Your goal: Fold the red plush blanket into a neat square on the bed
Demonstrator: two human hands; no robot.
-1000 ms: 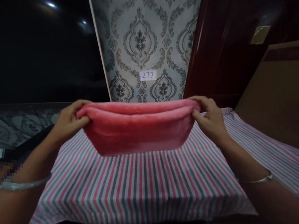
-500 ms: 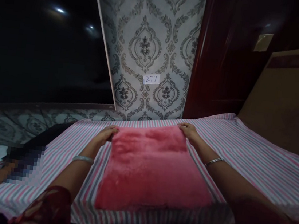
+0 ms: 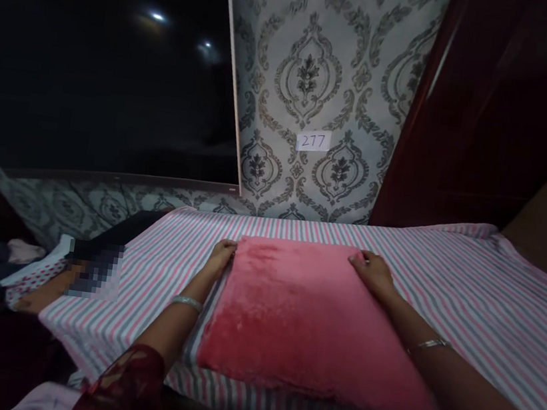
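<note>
A square of pink-red plush cloth [image 3: 319,318] lies spread flat, its near edge along the front of a striped sheet. At its far left corner, my left hand [image 3: 222,255] is closed on the edge, thumb and fingers together. My right hand [image 3: 371,272] pinches the far right corner between thumb and curled fingers. The pile looks darker red toward the left and smoother pink on the right. Beneath it is the pink, white and grey striped sheet [image 3: 483,300].
A large dark screen [image 3: 104,75] stands at the left before a patterned wall [image 3: 306,68], which bears a paper label [image 3: 313,141] reading 277. Dark red wood panelling [image 3: 468,136] rises at the right. At the left edge lie dotted fabric [image 3: 36,281] and a blurred-out patch.
The view has shifted left, so the scene sits further right. The far part of the plush cloth, bunched and wavy before, now looks flatter and wider. Both hands stay at its far corners.
</note>
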